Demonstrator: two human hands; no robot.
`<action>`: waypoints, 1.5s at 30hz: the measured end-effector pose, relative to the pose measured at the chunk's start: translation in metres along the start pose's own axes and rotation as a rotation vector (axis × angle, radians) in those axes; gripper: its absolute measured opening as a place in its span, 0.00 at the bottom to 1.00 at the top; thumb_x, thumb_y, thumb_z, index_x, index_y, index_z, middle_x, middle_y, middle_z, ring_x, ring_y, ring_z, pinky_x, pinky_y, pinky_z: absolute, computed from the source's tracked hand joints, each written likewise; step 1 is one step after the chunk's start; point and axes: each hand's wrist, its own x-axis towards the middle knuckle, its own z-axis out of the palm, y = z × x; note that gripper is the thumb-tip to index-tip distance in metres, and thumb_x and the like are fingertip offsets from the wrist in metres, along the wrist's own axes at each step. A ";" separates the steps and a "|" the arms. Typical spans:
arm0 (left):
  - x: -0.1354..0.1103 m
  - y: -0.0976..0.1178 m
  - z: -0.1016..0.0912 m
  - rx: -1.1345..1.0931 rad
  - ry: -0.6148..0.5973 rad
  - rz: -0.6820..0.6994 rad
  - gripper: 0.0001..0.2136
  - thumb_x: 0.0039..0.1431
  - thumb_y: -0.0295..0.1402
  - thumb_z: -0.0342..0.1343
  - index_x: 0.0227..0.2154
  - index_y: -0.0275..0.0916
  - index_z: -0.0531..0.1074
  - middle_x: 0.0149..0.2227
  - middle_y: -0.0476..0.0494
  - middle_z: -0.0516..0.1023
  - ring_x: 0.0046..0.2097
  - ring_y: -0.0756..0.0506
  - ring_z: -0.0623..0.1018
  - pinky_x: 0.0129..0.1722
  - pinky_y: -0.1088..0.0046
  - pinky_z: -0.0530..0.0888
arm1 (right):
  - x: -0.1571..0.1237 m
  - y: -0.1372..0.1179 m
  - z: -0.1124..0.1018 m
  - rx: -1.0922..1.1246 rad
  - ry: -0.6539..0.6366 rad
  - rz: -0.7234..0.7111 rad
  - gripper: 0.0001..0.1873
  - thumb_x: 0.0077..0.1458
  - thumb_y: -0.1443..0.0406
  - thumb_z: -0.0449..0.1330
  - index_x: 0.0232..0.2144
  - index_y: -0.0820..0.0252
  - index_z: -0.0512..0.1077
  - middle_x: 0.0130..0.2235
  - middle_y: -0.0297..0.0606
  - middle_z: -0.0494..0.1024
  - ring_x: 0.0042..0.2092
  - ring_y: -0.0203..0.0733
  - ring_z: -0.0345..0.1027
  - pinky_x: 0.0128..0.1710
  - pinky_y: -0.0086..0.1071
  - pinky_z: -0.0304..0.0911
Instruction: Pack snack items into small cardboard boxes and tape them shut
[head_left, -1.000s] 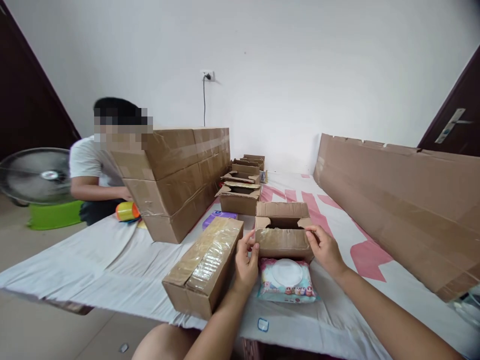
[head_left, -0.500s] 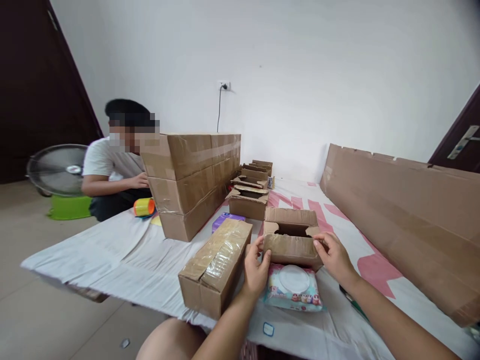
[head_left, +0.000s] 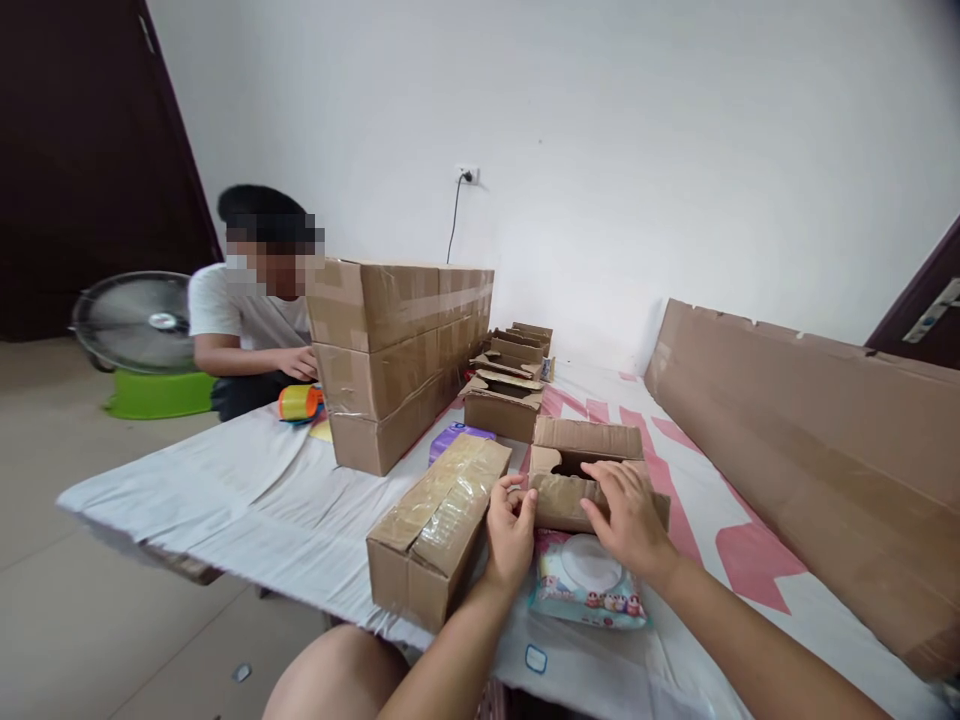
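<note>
A small open cardboard box (head_left: 586, 448) stands on the white sheet in front of me, its flaps up. My left hand (head_left: 510, 530) pinches the near flap at its left end. My right hand (head_left: 624, 515) lies on top of that same flap, fingers spread and pressing it down. A pack of wet wipes (head_left: 589, 582) with a round white lid lies just in front of the box, partly under my right wrist. A taped, closed cardboard box (head_left: 439, 520) sits to the left of my left hand.
A stack of long taped cartons (head_left: 397, 350) stands behind, with several small open boxes (head_left: 504, 400) beyond it. Another person (head_left: 251, 310) sits at the left by a fan (head_left: 135, 320). Flat cardboard sheets (head_left: 810, 430) lean along the right. An orange-yellow cup (head_left: 300, 401) lies near the stack.
My right hand has slid left from the box's right corner onto the top of the near flap. The camera has turned a little to the left.
</note>
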 end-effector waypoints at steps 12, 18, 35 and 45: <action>0.003 -0.005 0.001 0.112 0.029 0.068 0.10 0.57 0.38 0.55 0.36 0.40 0.62 0.26 0.52 0.70 0.28 0.50 0.72 0.30 0.76 0.67 | 0.008 0.008 0.006 0.165 -0.098 0.103 0.15 0.55 0.68 0.55 0.46 0.58 0.70 0.46 0.42 0.77 0.48 0.48 0.68 0.49 0.46 0.62; 0.001 -0.001 0.002 0.154 0.029 0.102 0.09 0.57 0.37 0.55 0.35 0.40 0.62 0.28 0.51 0.69 0.29 0.50 0.72 0.30 0.76 0.68 | 0.026 -0.002 0.006 0.229 -0.004 0.074 0.08 0.57 0.67 0.57 0.40 0.57 0.73 0.40 0.40 0.78 0.45 0.46 0.68 0.46 0.42 0.63; -0.002 0.001 0.001 0.218 -0.016 0.136 0.07 0.59 0.35 0.52 0.38 0.39 0.64 0.23 0.54 0.68 0.25 0.50 0.71 0.27 0.76 0.65 | 0.021 -0.020 0.026 -0.152 0.033 -0.216 0.13 0.64 0.68 0.46 0.31 0.59 0.68 0.31 0.40 0.73 0.31 0.40 0.68 0.30 0.32 0.62; -0.003 0.004 0.003 0.209 -0.017 0.137 0.07 0.59 0.35 0.53 0.38 0.39 0.65 0.22 0.55 0.68 0.25 0.50 0.70 0.26 0.76 0.65 | 0.023 -0.020 0.019 -0.195 0.009 -0.128 0.13 0.64 0.68 0.46 0.31 0.58 0.67 0.31 0.39 0.72 0.30 0.39 0.69 0.28 0.32 0.60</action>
